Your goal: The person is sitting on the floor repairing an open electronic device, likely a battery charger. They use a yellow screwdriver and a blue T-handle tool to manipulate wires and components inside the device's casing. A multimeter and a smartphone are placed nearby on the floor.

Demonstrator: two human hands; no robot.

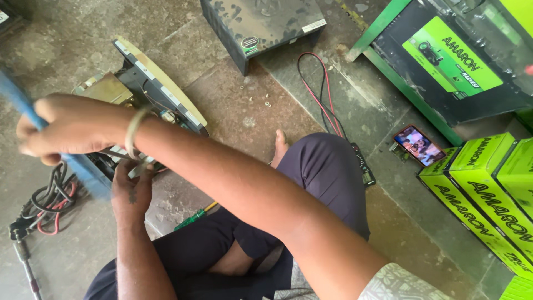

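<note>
I sit on the floor with an opened electrical unit [145,78] tilted in front of me; it has a beige panel edge, a dark frame and a metal block inside. My right hand [66,125] reaches across to the left, closed on a blurred blue handle [16,97] that runs from above my fist down to below it. My left hand [132,191] lies under that forearm against the unit's lower edge. Its fingertips are hidden, so its grip cannot be made out.
A dark metal cover [261,22] lies at the top. Red and black leads [319,89] run to a meter [363,164]. At the right are a phone [419,145], a large battery [461,61] and green boxes [488,183]. Coiled cables [47,203] lie left, a green screwdriver [191,219] by my leg.
</note>
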